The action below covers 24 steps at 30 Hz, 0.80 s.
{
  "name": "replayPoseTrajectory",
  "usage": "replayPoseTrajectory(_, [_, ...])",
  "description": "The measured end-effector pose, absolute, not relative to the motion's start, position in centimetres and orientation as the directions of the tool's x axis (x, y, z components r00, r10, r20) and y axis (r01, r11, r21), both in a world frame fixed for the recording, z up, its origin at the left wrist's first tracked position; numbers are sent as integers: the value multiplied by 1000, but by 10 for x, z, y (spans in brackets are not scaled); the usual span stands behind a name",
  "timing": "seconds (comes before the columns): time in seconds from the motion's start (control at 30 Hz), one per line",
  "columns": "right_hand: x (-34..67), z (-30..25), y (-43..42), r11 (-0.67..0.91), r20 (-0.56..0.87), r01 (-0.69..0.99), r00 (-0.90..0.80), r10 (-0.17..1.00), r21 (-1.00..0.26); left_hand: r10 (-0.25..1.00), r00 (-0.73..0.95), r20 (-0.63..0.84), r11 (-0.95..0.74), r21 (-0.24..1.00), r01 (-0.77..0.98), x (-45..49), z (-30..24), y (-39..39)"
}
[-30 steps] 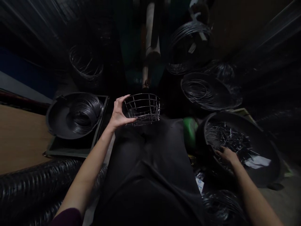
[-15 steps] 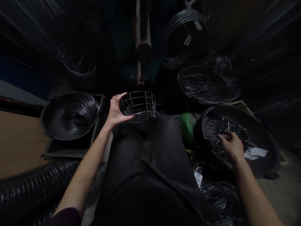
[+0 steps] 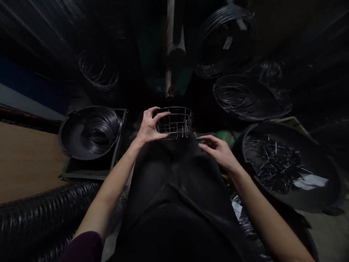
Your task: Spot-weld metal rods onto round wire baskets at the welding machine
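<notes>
A round wire basket of thin shiny metal is held over my lap, below the tip of a vertical rod. My left hand grips its left side, thumb low and fingers along the upper ring. Just right of the basket, apart from it, my right hand has thumb and fingers pinched close together. A short bit of metal wire shows at those fingertips, small and dim. Many short wire pieces lie loose in a black tub to the right.
Wire coils sit in a left-hand tub and in a back-right tub. A larger wire coil hangs or stands behind. The metal rod comes down at centre. Ribbed black rolls lie at lower left.
My right hand has left the tub of wire pieces and come left beside the basket. The left hand keeps hold of the basket, which appears slightly farther right as the view has shifted.
</notes>
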State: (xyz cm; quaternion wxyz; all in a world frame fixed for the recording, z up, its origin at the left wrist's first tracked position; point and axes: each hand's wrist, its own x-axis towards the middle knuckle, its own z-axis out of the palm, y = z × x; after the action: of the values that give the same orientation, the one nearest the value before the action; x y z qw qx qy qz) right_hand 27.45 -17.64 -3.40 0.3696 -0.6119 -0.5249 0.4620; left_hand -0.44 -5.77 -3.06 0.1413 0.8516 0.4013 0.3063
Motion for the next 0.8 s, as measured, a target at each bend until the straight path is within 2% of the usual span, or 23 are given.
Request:
replayPoseTrajectory(0.07, [260,-10,-151,-136,-206,337,-181,962,-932,741,538,401,-671,455,585,0,-28,-58])
replayPoseTrajectory(0.17, [239,6,-122,10,-123,521,-220,968,-853,704,598,383,-709,430,559,1,-25,-60])
replayPoseTrajectory(0.23, [228,5,-115,160,5,711,-214,977,-685,702,599,387,-711,439,550,-3,-25,-61])
replayPoseTrajectory(0.3, [222,1,-115,310,94,831,-301,949,-462,725,565,394,-687,467,556,-8,-25,-61])
replayPoseTrajectory(0.37, [219,0,-115,426,127,861,-406,905,-278,762,522,383,-645,509,569,-14,-27,-61])
replayPoseTrajectory(0.43, [218,1,-111,497,147,852,-478,866,-163,796,480,368,-603,552,576,-17,-29,-59])
replayPoseTrajectory(0.63, [221,10,-91,535,280,841,-498,821,-74,832,395,389,-553,637,538,-10,-28,-44])
replayPoseTrajectory(0.8, [223,14,-80,542,315,840,-522,793,26,833,365,415,-552,660,510,-3,-28,-30])
